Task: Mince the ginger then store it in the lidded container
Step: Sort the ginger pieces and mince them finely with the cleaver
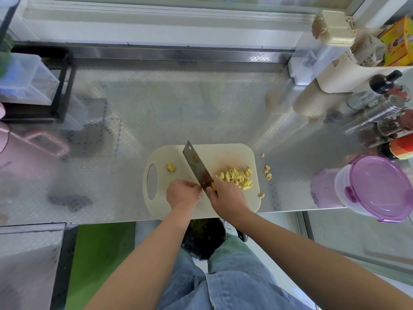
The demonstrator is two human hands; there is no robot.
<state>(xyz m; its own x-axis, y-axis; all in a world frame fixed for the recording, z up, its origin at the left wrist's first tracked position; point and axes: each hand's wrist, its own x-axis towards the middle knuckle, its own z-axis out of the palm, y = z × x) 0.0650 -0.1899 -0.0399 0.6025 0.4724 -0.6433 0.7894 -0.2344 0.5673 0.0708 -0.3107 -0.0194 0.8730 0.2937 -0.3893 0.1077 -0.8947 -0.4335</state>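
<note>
Head view: ginger pile (234, 177) on cutting board (223, 153), just right of cleaver (196, 166).
Blade axis: diagonal, tip pointing away and left.
Right hand (225, 195): grips cleaver handle, beside pile.
Left hand (183, 193): curled at blade heel; hold unclear.

Single wide-angle view from the person's head, facing forward and steeply down. The cutting board (223, 155) lies near frame centre, close below, where the left hand (183, 194) and right hand (230, 198) meet at the knife (196, 166). The counter (156, 108) fills the upper half; the jeans (223, 287) fill the lower edge.
</note>
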